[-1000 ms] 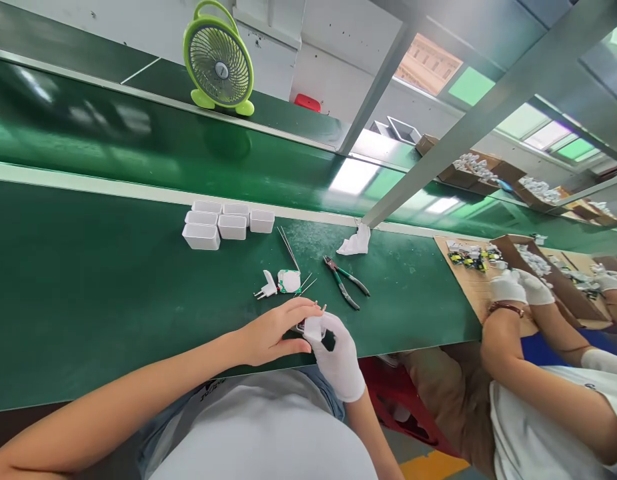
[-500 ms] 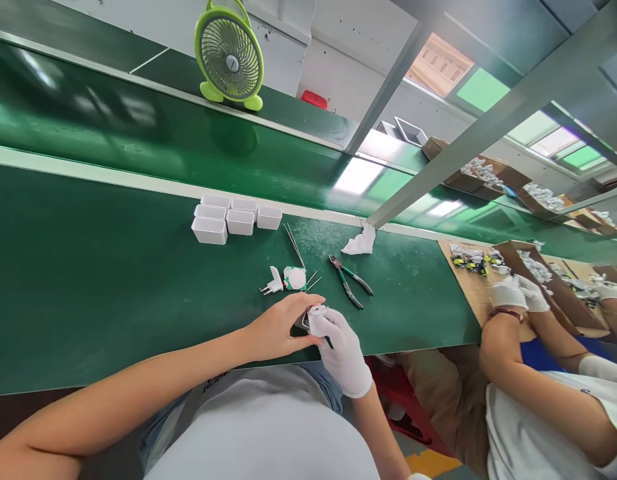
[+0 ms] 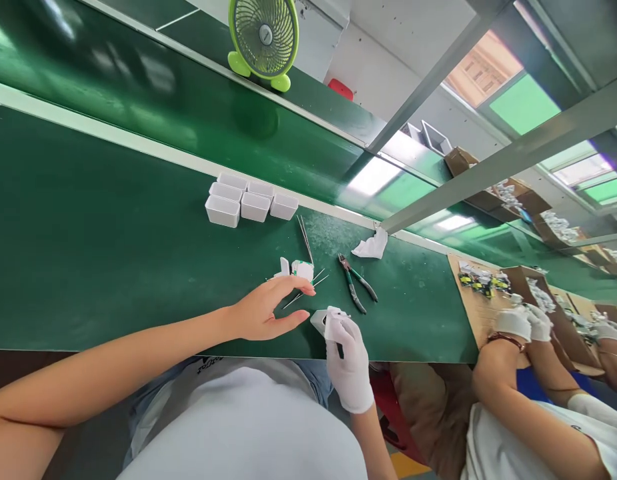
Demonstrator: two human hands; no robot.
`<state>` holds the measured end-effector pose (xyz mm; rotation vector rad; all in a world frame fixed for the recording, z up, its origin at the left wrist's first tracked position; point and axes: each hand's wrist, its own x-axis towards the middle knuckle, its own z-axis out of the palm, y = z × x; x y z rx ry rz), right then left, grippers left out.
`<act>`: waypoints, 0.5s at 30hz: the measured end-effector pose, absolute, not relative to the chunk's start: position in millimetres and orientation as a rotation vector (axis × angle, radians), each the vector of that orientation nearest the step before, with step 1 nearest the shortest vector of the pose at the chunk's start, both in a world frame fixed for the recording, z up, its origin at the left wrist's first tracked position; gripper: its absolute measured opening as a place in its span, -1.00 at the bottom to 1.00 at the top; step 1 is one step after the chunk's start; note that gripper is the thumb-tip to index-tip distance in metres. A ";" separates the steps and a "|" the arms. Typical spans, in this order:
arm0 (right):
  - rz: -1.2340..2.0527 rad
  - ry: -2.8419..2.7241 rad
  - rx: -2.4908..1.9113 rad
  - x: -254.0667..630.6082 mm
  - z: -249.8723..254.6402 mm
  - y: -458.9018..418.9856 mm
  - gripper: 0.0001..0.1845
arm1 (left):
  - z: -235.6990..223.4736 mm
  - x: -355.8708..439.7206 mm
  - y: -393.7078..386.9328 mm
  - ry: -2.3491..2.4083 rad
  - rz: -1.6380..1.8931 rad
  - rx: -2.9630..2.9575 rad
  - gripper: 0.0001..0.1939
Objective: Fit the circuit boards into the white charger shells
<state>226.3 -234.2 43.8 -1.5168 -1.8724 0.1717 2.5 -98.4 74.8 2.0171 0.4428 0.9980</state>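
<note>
My bare left hand (image 3: 267,308) hovers over the green bench with fingers spread, holding nothing, just in front of a white plug part (image 3: 284,268) and a small green-and-white board piece (image 3: 304,270). My right hand (image 3: 344,347), in a white glove, grips a small white-and-grey part (image 3: 322,319) at the bench's near edge. Thin metal pins (image 3: 308,288) lie between the hands and the plug part. Green-handled pliers (image 3: 355,285) rest to the right of the pins.
Several white plastic housings (image 3: 248,201) stand in a cluster further back. A crumpled white cloth (image 3: 371,246) lies by a metal post. A green fan (image 3: 263,37) sits on the upper shelf. At the right a gloved person (image 3: 518,322) works over cardboard (image 3: 475,300) with parts.
My left hand has let go of the part and opened, moving left away from the right hand. The right hand keeps the part. The camera has tilted, shifting the view.
</note>
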 end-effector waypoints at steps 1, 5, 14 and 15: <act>0.200 -1.854 -1.501 224.8 46.2 -234.4 -0.55 | 73.9 2.3 -99.1 0.412 1.002 2.049 -0.63; 0.458 -1.327 -1.512 203.3 71.3 -231.5 -0.74 | 72.4 0.9 -100.0 0.184 1.105 2.192 -0.33; 1.630 -0.750 -1.144 155.2 106.2 -189.2 -0.45 | 86.0 -5.5 -89.7 0.210 1.490 2.306 -0.31; 1.633 -0.735 -1.149 153.8 104.5 -189.2 -0.44 | 86.4 -5.9 -88.6 0.205 1.512 2.301 -0.30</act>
